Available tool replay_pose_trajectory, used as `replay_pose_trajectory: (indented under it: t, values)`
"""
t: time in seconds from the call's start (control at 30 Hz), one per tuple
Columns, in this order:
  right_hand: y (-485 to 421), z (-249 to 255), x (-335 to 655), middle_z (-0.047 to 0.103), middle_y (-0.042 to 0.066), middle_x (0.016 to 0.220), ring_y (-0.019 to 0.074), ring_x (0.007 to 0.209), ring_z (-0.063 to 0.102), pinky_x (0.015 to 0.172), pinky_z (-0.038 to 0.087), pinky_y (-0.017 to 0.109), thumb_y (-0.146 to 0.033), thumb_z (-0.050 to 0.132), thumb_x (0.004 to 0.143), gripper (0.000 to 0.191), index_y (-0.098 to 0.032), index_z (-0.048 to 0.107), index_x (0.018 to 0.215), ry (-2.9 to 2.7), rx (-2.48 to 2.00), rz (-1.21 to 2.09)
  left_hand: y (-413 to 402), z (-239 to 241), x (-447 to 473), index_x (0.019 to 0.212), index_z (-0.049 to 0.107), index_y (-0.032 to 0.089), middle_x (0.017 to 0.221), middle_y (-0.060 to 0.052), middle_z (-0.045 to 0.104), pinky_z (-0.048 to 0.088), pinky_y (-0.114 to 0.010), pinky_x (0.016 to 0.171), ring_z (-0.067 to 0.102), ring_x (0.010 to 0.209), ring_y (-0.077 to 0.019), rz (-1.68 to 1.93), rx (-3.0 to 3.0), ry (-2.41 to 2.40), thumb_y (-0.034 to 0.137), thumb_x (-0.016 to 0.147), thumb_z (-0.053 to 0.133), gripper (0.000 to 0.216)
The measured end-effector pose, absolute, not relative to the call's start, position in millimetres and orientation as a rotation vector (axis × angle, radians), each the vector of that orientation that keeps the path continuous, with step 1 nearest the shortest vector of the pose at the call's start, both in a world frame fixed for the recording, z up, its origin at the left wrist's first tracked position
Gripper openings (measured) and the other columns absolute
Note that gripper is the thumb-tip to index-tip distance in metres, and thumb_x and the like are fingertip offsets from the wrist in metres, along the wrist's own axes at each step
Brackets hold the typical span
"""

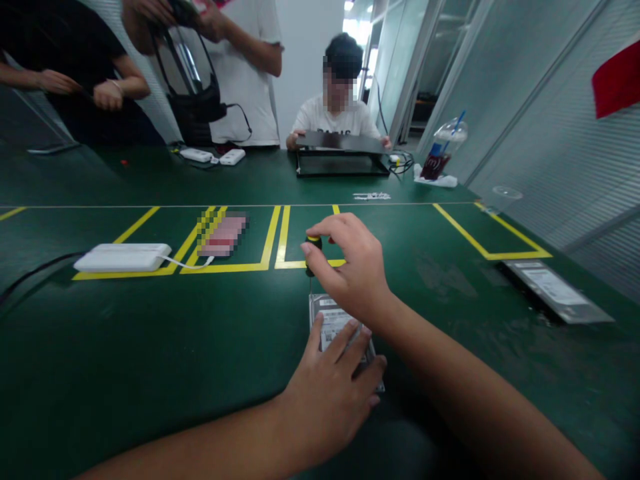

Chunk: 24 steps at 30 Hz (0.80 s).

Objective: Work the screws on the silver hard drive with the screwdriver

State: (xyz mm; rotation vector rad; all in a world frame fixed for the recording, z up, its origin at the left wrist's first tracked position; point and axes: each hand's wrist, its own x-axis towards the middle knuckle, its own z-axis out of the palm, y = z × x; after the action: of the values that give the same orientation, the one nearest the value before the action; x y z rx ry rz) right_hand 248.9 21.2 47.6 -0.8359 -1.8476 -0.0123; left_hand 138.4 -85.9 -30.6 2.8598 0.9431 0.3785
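Note:
A silver hard drive lies flat on the green table in front of me. My left hand rests on its near end, fingers spread flat across the label. My right hand pinches the top of a small screwdriver with a black and yellow handle. The screwdriver stands upright, its thin shaft reaching down to the drive's far left corner. The tip itself is too small to make out.
A white power bank with a cable lies left, inside yellow floor-tape boxes. Another flat drive lies at the right. Across the table a seated person holds a laptop; two people stand at the back left. A plastic cup stands far right.

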Motion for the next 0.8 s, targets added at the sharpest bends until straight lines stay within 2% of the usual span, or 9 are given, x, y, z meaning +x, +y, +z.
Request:
replay_pose_trajectory:
  t: [0.27, 0.43, 0.63, 0.8]
  values:
    - [20.5, 46.8, 248.4, 0.069, 0.005, 0.094, 0.0173, 0.086, 0.06, 0.083, 0.047, 0.035, -0.016, 0.055, 0.088, 0.012, -0.017, 0.064, 0.095, -1.844, -0.817, -0.027, -85.6, -33.6, 138.7, 0.139, 0.05, 0.027, 0.151, -0.012, 0.042, 0.011, -0.075, 0.113, 0.033, 0.142, -0.0344, 0.408, 2.867, 0.95, 0.047, 0.101, 0.044, 0.044]
    - [20.3, 46.0, 248.4, 0.065, 0.007, 0.094, 0.0189, 0.091, 0.059, 0.082, 0.048, 0.035, -0.024, 0.06, 0.088, 0.011, -0.017, 0.065, 0.094, -1.838, -0.844, 0.012, -85.7, -30.7, 138.4, 0.14, 0.05, 0.026, 0.152, -0.012, 0.042, 0.011, -0.074, 0.114, 0.033, 0.142, -0.0346, 0.399, 2.869, 0.939, 0.047, 0.101, 0.044, 0.044]
    - [20.2, 47.0, 247.6, 0.069, 0.004, 0.094, 0.0183, 0.087, 0.059, 0.082, 0.047, 0.036, -0.018, 0.055, 0.087, 0.011, -0.019, 0.063, 0.095, -1.846, -0.837, -0.013, -85.6, -31.2, 138.5, 0.14, 0.048, 0.027, 0.152, -0.012, 0.042, 0.01, -0.076, 0.113, 0.033, 0.143, -0.0348, 0.384, 2.863, 0.939, 0.047, 0.102, 0.042, 0.044]
    - [20.1, 47.5, 248.5, 0.067, 0.006, 0.094, 0.0196, 0.092, 0.058, 0.082, 0.047, 0.036, -0.026, 0.059, 0.088, 0.009, -0.019, 0.064, 0.093, -1.856, -0.859, 0.012, -86.2, -30.3, 138.5, 0.14, 0.048, 0.027, 0.152, -0.011, 0.042, 0.011, -0.076, 0.113, 0.032, 0.144, -0.0342, 0.371, 2.853, 0.944, 0.047, 0.102, 0.041, 0.044]
